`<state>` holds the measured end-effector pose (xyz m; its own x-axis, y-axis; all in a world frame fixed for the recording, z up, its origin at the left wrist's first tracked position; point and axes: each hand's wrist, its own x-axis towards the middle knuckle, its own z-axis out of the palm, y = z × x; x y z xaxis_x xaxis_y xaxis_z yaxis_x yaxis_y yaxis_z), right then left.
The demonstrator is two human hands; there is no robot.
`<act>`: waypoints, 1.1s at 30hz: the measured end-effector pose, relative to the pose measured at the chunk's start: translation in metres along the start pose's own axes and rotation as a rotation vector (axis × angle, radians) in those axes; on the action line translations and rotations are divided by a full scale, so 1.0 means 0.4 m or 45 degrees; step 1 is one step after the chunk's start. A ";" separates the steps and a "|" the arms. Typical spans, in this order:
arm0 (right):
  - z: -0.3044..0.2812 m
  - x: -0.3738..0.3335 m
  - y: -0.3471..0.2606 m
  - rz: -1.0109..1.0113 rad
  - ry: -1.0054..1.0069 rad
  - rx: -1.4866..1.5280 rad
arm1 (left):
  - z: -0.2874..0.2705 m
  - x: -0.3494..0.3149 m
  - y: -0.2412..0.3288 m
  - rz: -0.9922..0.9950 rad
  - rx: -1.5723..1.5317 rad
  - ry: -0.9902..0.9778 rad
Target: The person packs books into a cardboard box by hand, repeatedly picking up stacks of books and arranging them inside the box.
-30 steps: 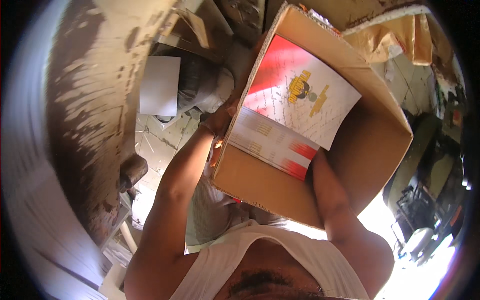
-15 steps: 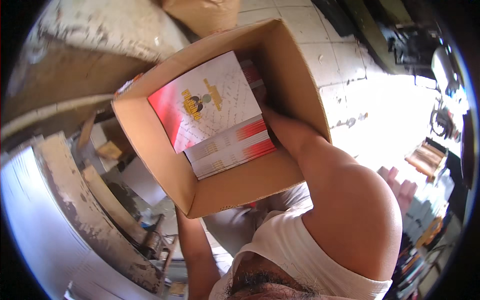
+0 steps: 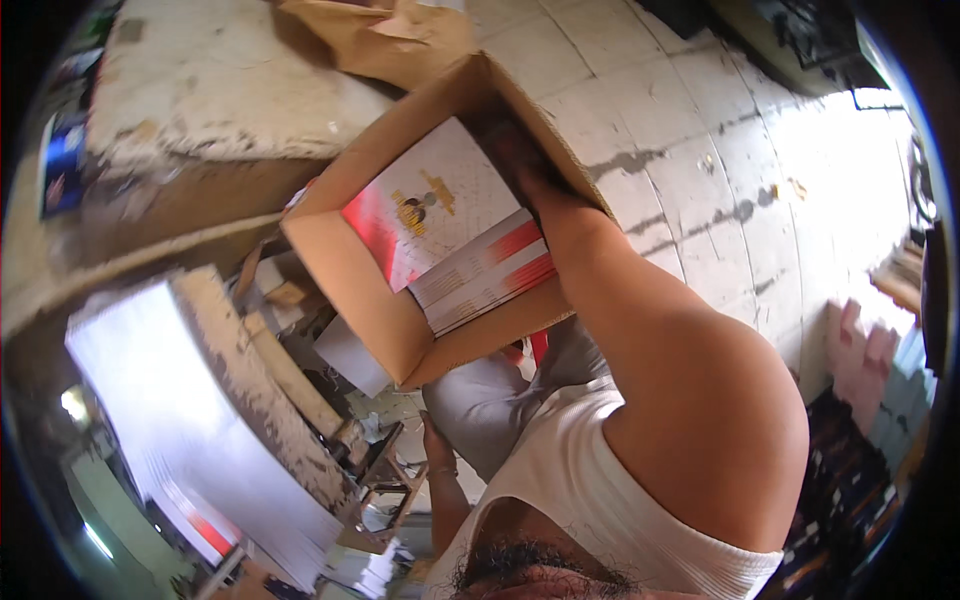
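Note:
An open cardboard box (image 3: 350,250) is tilted in front of me. Inside it lie stacked booklets: one with a white and red cover (image 3: 440,200) faces up, and beside it a row of booklets (image 3: 490,270) shows its edges. My right arm reaches over the near right side into the box. My right hand (image 3: 527,180) is down in the shadow beside the booklets; its fingers are dark and blurred. Below the box, next to my grey trouser leg, is my left hand (image 3: 437,445), apart from the box as far as I can see, its fingers not clear.
A worn concrete ledge (image 3: 230,80) and crumpled brown paper (image 3: 400,40) lie beyond the box. To the left is a stack of white sheets (image 3: 160,370), with a small wooden stool (image 3: 390,475) near my left arm. Pink stacks (image 3: 860,350) stand on the tiled floor at right.
The view has shifted, showing more floor and the ledge. My left hand, hidden under the box before, now shows lower down beside my leg. My right hand stays inside the box.

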<state>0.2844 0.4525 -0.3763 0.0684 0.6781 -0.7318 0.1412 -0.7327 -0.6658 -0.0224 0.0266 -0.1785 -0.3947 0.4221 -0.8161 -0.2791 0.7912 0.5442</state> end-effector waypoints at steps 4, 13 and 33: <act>-0.039 0.005 -0.127 -0.035 -0.054 0.157 | 0.000 -0.011 -0.001 0.146 0.262 0.042; -0.075 -0.303 -0.464 -0.712 -0.241 0.191 | -0.007 -0.094 -0.042 0.696 0.473 0.186; -0.070 -0.936 -0.286 -0.976 -0.687 -0.292 | -0.034 -1.083 0.218 2.879 0.155 1.066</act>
<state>0.2702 0.2840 -0.0221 -0.5777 0.8078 -0.1167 0.1517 -0.0342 -0.9878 0.1123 -0.0935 0.2250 -0.0188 0.1377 0.9903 0.9094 -0.4092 0.0741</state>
